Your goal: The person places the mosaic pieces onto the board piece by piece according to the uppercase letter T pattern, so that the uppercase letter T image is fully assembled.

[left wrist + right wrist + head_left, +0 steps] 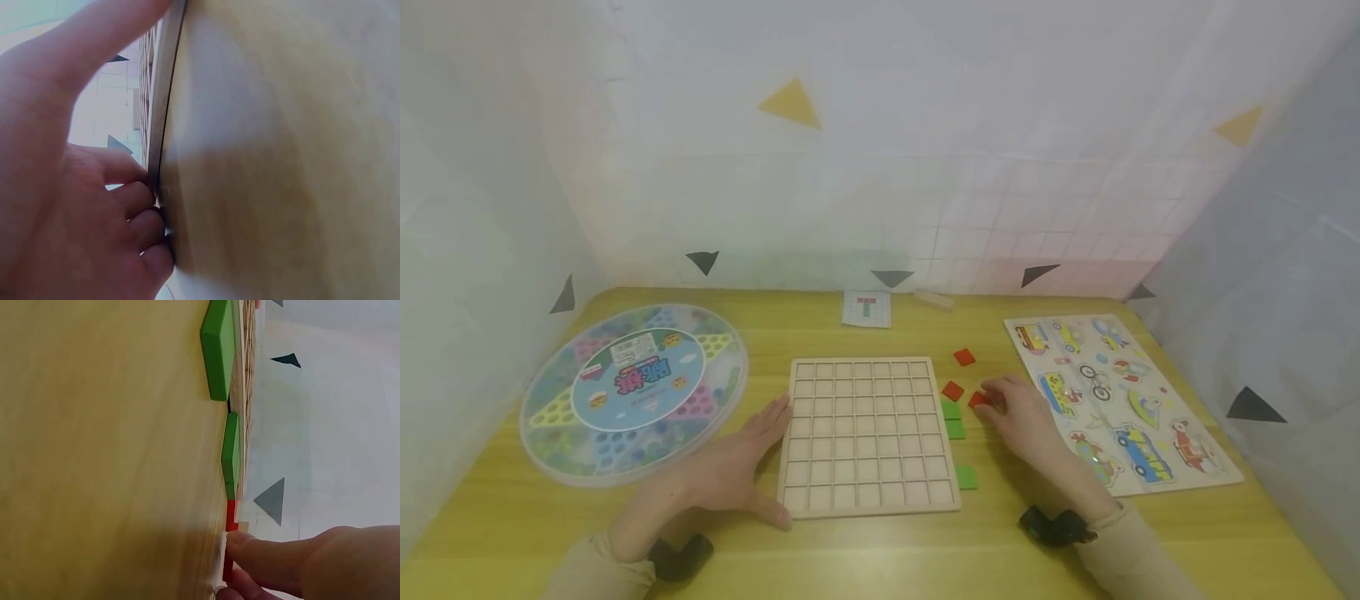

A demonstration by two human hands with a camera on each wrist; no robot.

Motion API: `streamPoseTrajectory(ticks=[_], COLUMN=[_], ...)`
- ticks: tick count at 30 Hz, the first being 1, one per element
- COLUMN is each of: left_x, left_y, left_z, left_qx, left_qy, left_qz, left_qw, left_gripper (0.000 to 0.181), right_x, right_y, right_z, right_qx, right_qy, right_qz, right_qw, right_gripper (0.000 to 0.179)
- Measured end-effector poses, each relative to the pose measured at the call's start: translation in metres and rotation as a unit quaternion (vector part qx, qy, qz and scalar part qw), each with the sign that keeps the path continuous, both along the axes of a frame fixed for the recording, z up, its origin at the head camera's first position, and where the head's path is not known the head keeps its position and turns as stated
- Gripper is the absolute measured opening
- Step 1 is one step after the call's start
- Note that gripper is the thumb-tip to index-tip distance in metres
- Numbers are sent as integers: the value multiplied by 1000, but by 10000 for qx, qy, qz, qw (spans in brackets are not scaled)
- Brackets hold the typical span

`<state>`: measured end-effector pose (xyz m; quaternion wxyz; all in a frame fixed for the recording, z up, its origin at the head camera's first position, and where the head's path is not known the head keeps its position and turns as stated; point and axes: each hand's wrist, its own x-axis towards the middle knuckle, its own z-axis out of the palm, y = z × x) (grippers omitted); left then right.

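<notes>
Here, pinched red tile [976, 400] flat; board [867, 448] pale, gridded.

On the yellow table [880, 557]: gridded board [867, 437], red tiles [965, 357], green tiles [967, 477], card [867, 309], block [933, 300], round game [636, 383], puzzle [1123, 400].

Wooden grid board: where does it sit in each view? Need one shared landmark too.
Head: just below centre, seen from above, the whole grid board in frame.
Left wrist: upper left of centre, edge-on, a narrow strip beside the left hand.
Right wrist: upper part, right of centre, edge-on, just right of the green tiles.
Shared landmark: dark wall triangles.
</notes>
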<state>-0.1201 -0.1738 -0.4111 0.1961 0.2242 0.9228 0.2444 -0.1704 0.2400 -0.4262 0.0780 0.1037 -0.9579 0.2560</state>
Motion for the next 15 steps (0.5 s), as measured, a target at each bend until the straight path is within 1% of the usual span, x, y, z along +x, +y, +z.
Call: streamPoseTrajectory(ticks=[4,10,12,15], left_x=[1,1,1,1], left_y=[1,3,3,3], left_z=[0,2,2,2], left_qx=[1,81,58,29], left_qy=[-13,-73,-94,-76], left_qz=[-14,-29,-10,0], left_qw=[10000,9999,9999,10000], left_gripper=[143,142,142,142], right_x=[0,-4,-6,-8], right_y=[3,2,-2,-12], right_z=[1,6,9,16], right_qx=[-132,-366,-360,-449], right_qy=[-59,138,59,-221], right_qz=[68,235,294,350], right_qw=[9999,9990,9989,9981], right_gripper=[35,33,34,36])
